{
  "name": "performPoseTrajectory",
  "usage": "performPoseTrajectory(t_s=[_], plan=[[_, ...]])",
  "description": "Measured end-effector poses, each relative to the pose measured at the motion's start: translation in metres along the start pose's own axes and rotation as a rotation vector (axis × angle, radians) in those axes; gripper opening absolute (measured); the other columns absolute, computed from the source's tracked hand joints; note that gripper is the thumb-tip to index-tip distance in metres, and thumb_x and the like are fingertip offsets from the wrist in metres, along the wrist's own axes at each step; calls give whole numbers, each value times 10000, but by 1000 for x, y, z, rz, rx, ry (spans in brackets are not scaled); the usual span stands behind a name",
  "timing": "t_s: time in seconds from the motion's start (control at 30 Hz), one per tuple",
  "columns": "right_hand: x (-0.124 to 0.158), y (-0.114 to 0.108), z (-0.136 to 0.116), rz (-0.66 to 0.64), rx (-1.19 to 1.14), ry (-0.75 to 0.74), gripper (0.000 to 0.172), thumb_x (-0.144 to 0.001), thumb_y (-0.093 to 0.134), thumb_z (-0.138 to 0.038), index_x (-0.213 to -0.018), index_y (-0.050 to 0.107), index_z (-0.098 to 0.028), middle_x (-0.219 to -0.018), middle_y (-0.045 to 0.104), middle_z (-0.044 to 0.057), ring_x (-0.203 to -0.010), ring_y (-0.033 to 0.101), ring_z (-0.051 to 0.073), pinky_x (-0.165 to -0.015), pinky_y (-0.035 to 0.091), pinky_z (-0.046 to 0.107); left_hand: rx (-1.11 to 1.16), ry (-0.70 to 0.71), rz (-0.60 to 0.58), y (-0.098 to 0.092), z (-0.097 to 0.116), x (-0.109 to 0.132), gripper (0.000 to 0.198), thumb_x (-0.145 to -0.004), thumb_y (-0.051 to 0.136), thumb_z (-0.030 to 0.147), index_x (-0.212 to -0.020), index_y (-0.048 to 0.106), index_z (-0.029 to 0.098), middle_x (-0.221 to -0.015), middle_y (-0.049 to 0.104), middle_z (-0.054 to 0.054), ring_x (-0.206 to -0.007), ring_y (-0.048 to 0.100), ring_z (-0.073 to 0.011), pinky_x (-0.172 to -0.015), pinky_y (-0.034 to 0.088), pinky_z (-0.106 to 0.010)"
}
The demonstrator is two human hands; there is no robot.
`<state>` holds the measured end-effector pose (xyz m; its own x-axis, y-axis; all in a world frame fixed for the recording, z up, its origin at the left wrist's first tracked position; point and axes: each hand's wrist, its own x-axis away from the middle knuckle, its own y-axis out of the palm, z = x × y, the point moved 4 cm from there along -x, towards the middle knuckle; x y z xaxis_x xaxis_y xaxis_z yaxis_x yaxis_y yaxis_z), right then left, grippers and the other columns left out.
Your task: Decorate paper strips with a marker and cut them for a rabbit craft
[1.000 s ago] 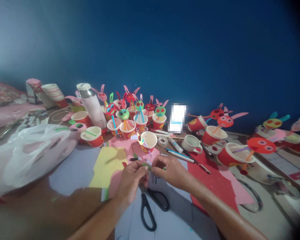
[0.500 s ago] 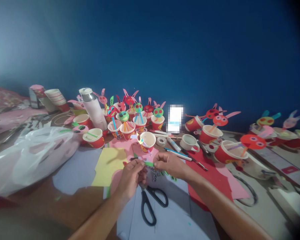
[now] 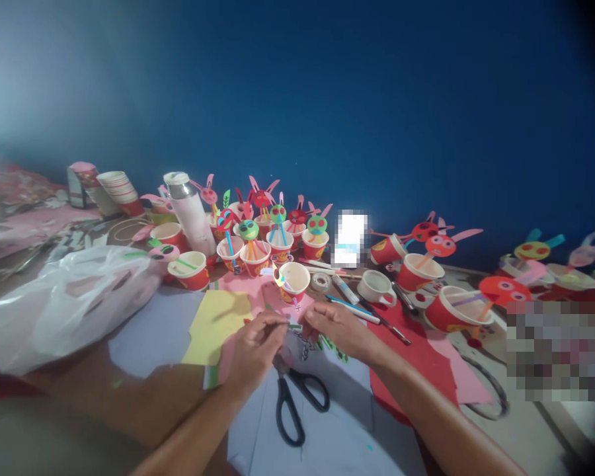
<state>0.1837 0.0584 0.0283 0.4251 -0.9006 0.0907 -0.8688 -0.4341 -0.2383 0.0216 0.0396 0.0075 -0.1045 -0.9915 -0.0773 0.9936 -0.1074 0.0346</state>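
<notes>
White plastic bag (image 3: 69, 307) lies off to our left, red paper cups (image 3: 293, 281) crowd ahead, and black-handled scissors (image 3: 292, 403) sit just below our left hand (image 3: 258, 350) and right hand (image 3: 340, 334), both pinching a thin green paper strip (image 3: 294, 326) between them.

Paper-cup rabbit crafts (image 3: 254, 254), apparently a thermos (image 3: 191, 225)

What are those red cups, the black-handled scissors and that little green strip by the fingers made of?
The red cup looks like printed paper, with a thin rolled rim and a pale inside. The scissors seem to have smooth, slightly shiny black plastic handles; the blades are too hidden to judge. The green strip is probably thin matte paper, though it is too small to be sure.
</notes>
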Motion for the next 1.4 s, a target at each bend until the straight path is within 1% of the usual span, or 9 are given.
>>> performPoseTrajectory(t_s=[0.13,0.3,0.37,0.47,0.53,0.67,0.97,1.3,1.4], plan=[[3,9,-3,-134,-94,63,587,-876,333,-621,-717,627,-139,-639,639,47,-551,559,129,-586,459,268,-119,268,-40,-9,17,10,115,-764,653,174,-805,735,244,-862,644,-51,-829,579,-182,-752,446,-272],[12,14,-19,-166,-130,57,450,-775,561,-592,-636,574,-165,-591,597,-6,-530,516,102,-555,432,228,-382,626,-191,-13,29,18,406,-755,607,30,-1030,714,309,-885,653,-78,-824,575,-197,-748,446,-309],[17,12,-25,-124,-115,35,380,-802,580,-513,-645,579,-167,-606,598,-10,-556,516,101,-574,420,222,-451,724,-166,-16,37,19,447,-757,592,7,-1081,682,303,-900,645,-78,-832,579,-201,-752,446,-314],[22,8,-31,-64,-81,5,300,-830,585,-416,-665,610,-167,-621,603,-8,-590,518,108,-591,407,225,-340,580,-92,-25,46,14,288,-778,608,83,-1001,668,255,-887,621,-66,-799,574,-196,-718,450,-294],[23,7,-33,-27,-40,-15,269,-833,593,-376,-661,621,-171,-624,601,-10,-600,516,112,-592,399,228,-246,401,-143,-25,48,11,137,-815,588,193,-929,659,217,-874,600,-67,-756,562,-188,-663,442,-278],[23,9,-33,-8,66,-32,266,-840,579,-365,-663,638,-175,-615,592,-11,-601,509,119,-573,393,231,-180,197,-269,-16,48,13,124,-829,572,252,-773,654,179,-820,590,-69,-763,571,-192,-661,436,-272],[16,6,-31,25,300,-33,236,-852,521,-283,-663,628,-189,-634,591,-24,-628,509,126,-573,355,232,-402,194,-236,-14,45,6,203,-853,516,206,-670,599,179,-742,589,-42,-717,562,-164,-691,431,-260],[12,-1,1,50,271,104,298,-846,514,-320,-581,567,-192,-569,563,-27,-570,484,123,-546,325,237,-404,92,-205,-41,32,0,208,-849,511,228,-675,613,176,-685,590,-32,-654,544,-150,-608,424,-228],[16,8,8,53,207,139,315,-841,520,-354,-575,548,-188,-552,556,-25,-536,467,113,-518,323,230,-425,149,-204,-38,34,1,109,-810,581,227,-788,681,187,-785,640,-61,-756,580,-179,-698,452,-256]])
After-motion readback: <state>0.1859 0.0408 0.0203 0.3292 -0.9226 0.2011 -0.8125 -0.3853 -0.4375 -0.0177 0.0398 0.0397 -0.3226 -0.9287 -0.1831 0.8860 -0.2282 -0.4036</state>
